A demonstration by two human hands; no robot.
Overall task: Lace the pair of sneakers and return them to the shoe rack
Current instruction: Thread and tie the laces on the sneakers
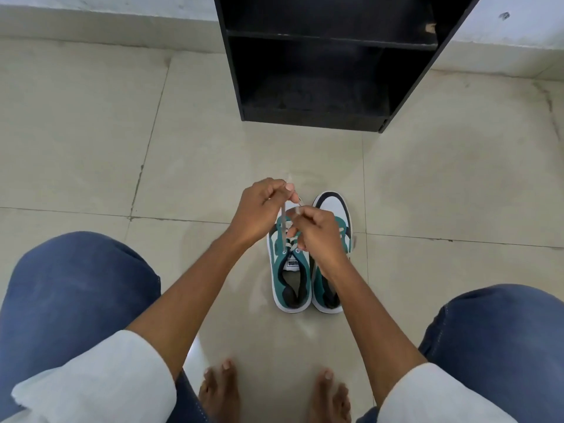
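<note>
1. Green suede-looking panels, white leather-looking toe boxes and dark trim: that's what we see on the pair of sneakers, standing side by side and touching on the glossy beige tile floor, toes pointing at the rack.
2. The left sneaker has a white tongue label with dark lettering and a rounded white rubber sole edge. The right sneaker sits just beside it, its toe cap bare and its heel half hidden under a forearm.
3. Our left hand is pinched shut on a flat grey lace, which runs taut down to an eyelet on the left sneaker.
4. Our right hand is curled over the lace crossings, fingertips pinching the other lace end near the left thumb. The two hands are almost touching.
5. The shoe rack is a black boxy thing of matte board, open at the front, with one shelf visible. It stands against the pale wall, well apart from the sneakers. The lower compartment looks dusty, and we can't make out anything in it.
6. Blue denim knees, rolled white sleeves and bare feet frame the bottom edge.
</note>
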